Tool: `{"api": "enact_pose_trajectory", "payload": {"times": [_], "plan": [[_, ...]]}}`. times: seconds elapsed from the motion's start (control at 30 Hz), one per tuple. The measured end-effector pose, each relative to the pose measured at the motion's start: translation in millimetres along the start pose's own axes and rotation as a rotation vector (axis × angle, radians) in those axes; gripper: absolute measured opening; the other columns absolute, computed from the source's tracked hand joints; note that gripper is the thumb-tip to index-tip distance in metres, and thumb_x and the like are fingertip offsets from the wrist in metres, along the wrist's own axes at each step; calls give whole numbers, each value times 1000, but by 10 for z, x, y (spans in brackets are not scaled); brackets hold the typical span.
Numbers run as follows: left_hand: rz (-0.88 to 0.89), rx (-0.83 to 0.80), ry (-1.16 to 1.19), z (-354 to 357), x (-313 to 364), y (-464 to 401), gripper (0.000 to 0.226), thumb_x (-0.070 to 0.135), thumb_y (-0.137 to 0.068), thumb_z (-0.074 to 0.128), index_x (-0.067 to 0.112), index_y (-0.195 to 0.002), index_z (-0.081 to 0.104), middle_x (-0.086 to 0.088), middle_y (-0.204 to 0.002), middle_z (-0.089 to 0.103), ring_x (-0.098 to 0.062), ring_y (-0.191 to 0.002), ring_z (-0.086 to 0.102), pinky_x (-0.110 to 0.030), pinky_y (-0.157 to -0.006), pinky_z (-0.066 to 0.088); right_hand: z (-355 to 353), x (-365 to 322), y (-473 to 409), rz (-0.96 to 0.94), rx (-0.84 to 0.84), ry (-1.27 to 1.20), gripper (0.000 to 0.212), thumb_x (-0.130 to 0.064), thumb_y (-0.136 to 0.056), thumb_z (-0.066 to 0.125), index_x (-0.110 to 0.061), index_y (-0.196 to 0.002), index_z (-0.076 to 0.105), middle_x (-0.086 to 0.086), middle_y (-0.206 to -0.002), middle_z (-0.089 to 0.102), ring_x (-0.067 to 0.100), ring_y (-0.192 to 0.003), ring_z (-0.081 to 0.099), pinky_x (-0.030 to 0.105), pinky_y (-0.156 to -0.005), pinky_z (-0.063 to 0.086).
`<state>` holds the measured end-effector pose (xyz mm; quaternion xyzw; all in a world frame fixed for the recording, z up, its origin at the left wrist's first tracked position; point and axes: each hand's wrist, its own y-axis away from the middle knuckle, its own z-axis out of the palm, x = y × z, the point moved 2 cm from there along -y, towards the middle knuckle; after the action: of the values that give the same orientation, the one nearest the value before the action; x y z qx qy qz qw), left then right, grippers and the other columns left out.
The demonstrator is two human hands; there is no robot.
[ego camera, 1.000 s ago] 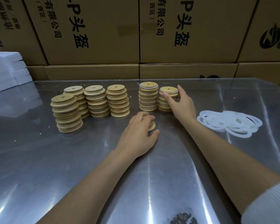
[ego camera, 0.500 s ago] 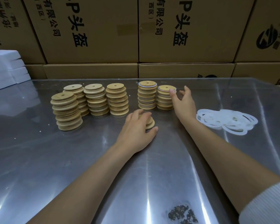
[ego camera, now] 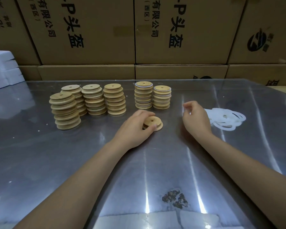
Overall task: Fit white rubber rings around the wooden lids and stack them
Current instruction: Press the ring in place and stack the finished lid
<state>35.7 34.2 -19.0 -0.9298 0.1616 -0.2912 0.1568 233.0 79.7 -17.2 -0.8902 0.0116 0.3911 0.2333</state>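
Lids: one wooden lid (ego camera: 153,123) lies flat on the table (ego camera: 40,154), out from the far edge near the middle. The left hand (ego camera: 135,128) curls round it, fingers (ego camera: 149,128) and thumb on its rim. The right hand (ego camera: 196,119) hangs just above the table, fingers loosely bent, holding nothing I can see. Beside it lies the pile of white rings (ego camera: 224,119). Two stacks with rings (ego camera: 152,96) stand near the far edge, so that part looks done. Four plain stacks (ego camera: 87,101) toward the left edge seem to be waiting for rings. I think much is left.
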Motion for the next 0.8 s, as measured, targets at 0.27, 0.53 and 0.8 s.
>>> {"api": "enact_pose_trajectory", "payload": {"times": [0.27,0.53,0.8], "plan": [[78,0,57,25,-7,-24,36,36,-91,58,23,-125,58,10,-121,55,-8,-109,53,-36,-95,46,-57,9,42,81,-120,580,30,-17,-96,45,-6,-123,51,19,-128,49,36,-119,40,39,-91,35],[91,-1,33,39,-21,-41,31,31,-94,55,22,-123,59,7,-120,56,-9,-108,54,-37,-94,46,-150,45,-46,-6,-65,445,25,-7,-93,49,-13,-110,66,13,-114,64,34,-107,56,35,-80,40],[18,-42,-7,58,-78,-54,60,50,-84,61,24,-135,45,4,-132,53,-14,-125,42,-25,-97,37,-27,-273,135,-333,-18,-98,19,-10,-92,55,-18,-105,67,-3,-101,68,9,-89,56,23,-76,42]]}}
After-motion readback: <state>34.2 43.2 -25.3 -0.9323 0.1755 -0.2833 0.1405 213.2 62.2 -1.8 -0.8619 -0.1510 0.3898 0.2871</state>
